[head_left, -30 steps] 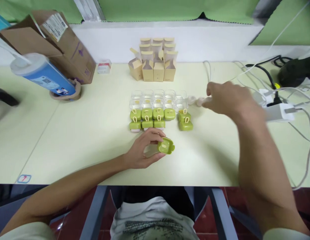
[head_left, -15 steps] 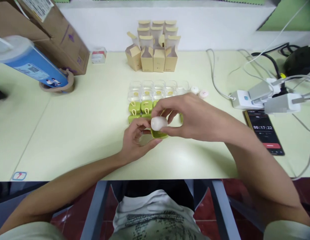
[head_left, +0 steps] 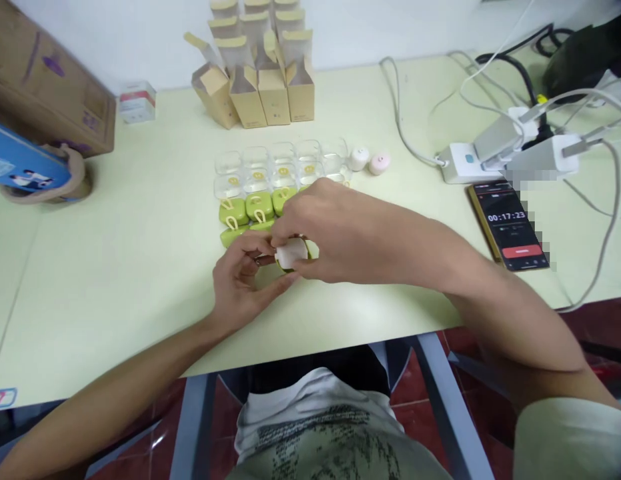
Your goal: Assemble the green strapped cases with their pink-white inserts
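My left hand [head_left: 243, 277] grips a small green case, mostly hidden by fingers, above the table near its front edge. A white rounded piece [head_left: 291, 253] sits in the mouth of that case, and my right hand [head_left: 310, 230] pinches it from above and from the right. Just behind my hands lie green cases with yellow loops [head_left: 259, 207] in rows, partly covered by my right hand. Clear plastic cases [head_left: 255, 160] with yellow marks stand in rows behind them. A white round piece [head_left: 359, 159] and a pink one [head_left: 379, 163] lie to their right.
Open cardboard boxes [head_left: 273, 100] stand at the back by the wall. A small white box [head_left: 137, 103], a large carton [head_left: 55, 73] and a blue container [head_left: 27, 160] are at the left. At the right are a power strip [head_left: 467, 163], cables and a phone [head_left: 515, 230].
The white piece has gone down into the green case, with both hands still around it. The view has shifted, so the table's objects appear farther left and higher.
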The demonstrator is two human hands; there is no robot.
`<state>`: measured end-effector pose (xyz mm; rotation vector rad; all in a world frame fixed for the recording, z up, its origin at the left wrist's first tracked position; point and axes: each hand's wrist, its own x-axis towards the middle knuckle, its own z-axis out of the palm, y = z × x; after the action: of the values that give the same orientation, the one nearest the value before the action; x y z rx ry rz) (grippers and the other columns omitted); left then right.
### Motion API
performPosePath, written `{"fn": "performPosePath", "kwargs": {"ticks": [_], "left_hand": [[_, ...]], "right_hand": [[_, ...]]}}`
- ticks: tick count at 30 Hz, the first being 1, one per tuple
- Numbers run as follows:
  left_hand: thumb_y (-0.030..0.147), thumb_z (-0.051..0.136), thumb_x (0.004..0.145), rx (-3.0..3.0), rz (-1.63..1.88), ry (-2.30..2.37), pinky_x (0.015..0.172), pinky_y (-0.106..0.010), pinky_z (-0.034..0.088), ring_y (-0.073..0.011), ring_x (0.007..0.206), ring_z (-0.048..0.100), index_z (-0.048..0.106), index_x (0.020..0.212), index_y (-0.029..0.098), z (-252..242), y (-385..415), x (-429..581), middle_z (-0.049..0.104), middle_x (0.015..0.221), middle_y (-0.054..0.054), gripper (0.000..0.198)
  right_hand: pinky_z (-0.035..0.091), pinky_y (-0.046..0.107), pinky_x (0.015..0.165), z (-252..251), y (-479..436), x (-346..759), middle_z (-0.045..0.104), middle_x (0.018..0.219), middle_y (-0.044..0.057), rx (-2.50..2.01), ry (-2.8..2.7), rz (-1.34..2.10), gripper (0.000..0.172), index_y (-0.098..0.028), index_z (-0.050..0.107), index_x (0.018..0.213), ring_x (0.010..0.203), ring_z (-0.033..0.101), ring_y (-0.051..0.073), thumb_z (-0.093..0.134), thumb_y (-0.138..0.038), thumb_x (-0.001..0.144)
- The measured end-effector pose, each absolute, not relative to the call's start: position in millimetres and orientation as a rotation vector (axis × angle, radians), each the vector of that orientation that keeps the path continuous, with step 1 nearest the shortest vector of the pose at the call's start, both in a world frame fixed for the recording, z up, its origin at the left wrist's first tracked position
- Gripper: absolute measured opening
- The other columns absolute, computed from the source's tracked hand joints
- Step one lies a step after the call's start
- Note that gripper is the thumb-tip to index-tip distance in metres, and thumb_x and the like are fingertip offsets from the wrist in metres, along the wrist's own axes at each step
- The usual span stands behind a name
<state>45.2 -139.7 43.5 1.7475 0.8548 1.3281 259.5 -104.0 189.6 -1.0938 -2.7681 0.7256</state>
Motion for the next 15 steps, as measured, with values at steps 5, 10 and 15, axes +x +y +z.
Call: {"fn": "performPosePath", "kwargs": {"ticks": [5,10,15], "left_hand": [[0.037,0.097,0.086,1.74,1.328,0.873,0.076,-0.033,0.065,-0.017,0.092,0.07,0.066,0.108,0.03,39,-140,42,0.068,0.103,-0.001,0.038],[0.05,0.099,0.08,1.719,1.239,0.974,0.063,-0.034,0.061,-0.0182,0.082,0.065,0.063,0.095,0.029,40,-142,39,0.063,0.093,-0.001,0.044],[0.053,0.098,0.081,1.718,1.223,0.989,0.063,-0.036,0.062,-0.0189,0.081,0.065,0.064,0.091,0.029,43,-141,40,0.063,0.091,-0.002,0.042]], "right_hand": [[0.04,0.031,0.08,184,-109,256,0.07,0.092,0.003,-1.062,-2.832,0.656,0.023,-0.02,0.076,0.101,0.096,0.066,0.023,0.067,-0.002,0.091],[0.035,0.032,0.069,175,-115,260,0.067,0.083,0.002,-0.811,-2.783,0.651,0.033,-0.021,0.075,0.094,0.079,0.061,0.018,0.054,0.003,0.093],[0.041,0.033,0.068,170,-114,264,0.068,0.081,-0.001,-0.855,-2.642,0.785,0.028,-0.028,0.076,0.087,0.078,0.064,0.017,0.059,-0.006,0.094]]}}
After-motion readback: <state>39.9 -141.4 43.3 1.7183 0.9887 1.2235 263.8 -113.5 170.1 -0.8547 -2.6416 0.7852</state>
